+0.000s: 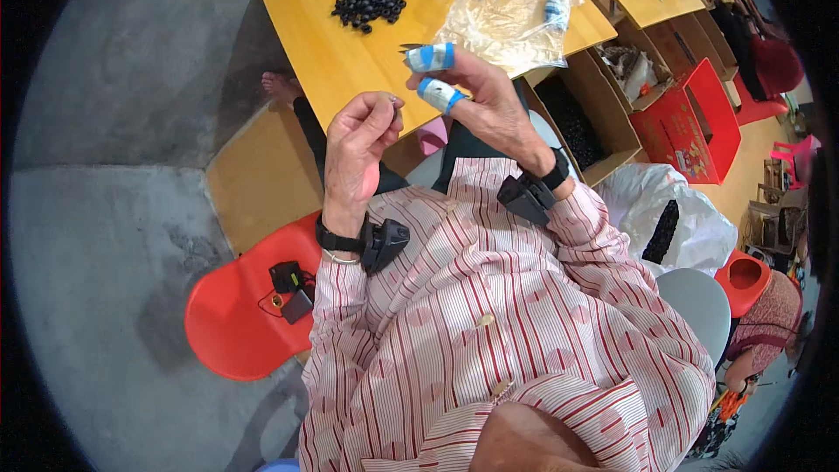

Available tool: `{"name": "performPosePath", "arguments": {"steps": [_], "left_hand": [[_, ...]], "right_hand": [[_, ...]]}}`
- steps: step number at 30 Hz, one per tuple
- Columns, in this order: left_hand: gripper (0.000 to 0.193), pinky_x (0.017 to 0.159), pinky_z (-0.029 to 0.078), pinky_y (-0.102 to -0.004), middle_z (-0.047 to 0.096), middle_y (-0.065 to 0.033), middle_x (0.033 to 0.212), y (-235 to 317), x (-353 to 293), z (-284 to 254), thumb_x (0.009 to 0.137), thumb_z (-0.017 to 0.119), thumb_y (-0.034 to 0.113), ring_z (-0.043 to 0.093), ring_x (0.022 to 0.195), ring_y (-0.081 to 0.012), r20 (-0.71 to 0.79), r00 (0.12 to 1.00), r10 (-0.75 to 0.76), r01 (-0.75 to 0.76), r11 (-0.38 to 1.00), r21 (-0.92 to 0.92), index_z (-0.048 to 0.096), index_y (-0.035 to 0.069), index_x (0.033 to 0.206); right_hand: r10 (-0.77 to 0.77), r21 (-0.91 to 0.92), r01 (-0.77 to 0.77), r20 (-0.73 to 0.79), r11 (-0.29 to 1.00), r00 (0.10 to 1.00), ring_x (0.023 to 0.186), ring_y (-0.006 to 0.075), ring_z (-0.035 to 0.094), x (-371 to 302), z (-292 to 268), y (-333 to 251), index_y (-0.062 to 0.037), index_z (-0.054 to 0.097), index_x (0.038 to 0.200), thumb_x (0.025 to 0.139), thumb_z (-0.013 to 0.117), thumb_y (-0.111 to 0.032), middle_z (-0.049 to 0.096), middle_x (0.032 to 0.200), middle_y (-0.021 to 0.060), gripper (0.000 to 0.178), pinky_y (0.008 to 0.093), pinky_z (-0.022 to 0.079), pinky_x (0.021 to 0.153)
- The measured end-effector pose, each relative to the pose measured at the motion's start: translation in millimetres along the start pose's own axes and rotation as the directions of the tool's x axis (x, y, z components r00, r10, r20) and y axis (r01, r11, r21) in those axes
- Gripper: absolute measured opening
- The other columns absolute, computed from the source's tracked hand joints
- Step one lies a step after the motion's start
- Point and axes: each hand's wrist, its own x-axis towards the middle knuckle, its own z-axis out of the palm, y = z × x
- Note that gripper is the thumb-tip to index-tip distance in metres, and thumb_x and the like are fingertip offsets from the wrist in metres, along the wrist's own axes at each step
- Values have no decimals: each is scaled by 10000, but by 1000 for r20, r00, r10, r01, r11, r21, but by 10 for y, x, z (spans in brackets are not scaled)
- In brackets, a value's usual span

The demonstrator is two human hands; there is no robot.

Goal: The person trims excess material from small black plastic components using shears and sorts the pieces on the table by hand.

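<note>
My left hand [358,135] is held above the table's near edge, thumb and fingertips pinched round a tiny dark piece [396,107] whose kind I cannot make out. Just to its right and a little farther off is my right hand [481,96], its thumb and forefinger wrapped in white and blue tape. From that taped forefinger sticks out a small dark pointed tool [412,48], with thin tips like snips; the rest of it is hidden by the fingers. The hands do not touch. On the yellow table [301,13] beyond lies a pile of shiny black round pieces [370,3].
A clear plastic bag [502,13] covers the table's right part. Right of it stand an open cardboard box with black contents [572,118] and a red box [690,127]. A white sack [642,201] is beside me. Left, a red stool [236,315] carries small black devices.
</note>
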Motion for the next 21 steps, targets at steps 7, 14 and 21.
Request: {"name": "performPosePath", "arguments": {"steps": [7, 14, 21], "left_hand": [[191, 637, 402, -183, 613, -12, 861, -3, 9, 44, 907, 592, 195, 524, 711, -64, 54, 998, 18, -21, 998, 60, 627, 13, 950], [172, 641, 402, -195, 624, -4, 858, -51, -15, 65, 897, 603, 174, 536, 715, -60, 0, 1000, 7, -7, 978, 209, 648, 17, 950], [150, 634, 390, -209, 618, 2, 807, -34, -34, 93, 881, 617, 147, 535, 704, -67, 2, 1000, 9, -10, 972, 237, 654, 11, 931]], "right_hand": [[-348, -411, 358, 102, 839, 932, 823, 159, 603, -3, -47, -110, -33, 567, 1154, 797, 643, -25, 657, 905, 57, 365, 282, 488, 763], [-362, -391, 367, 90, 844, 928, 792, 221, 568, -21, -49, -36, -49, 579, 1114, 745, 663, -22, 618, 833, 44, 380, 333, 468, 687], [-417, -459, 423, 121, 781, 901, 777, 234, 560, -24, -32, -12, -45, 583, 1090, 735, 667, -23, 615, 830, 54, 365, 338, 460, 670]]}}
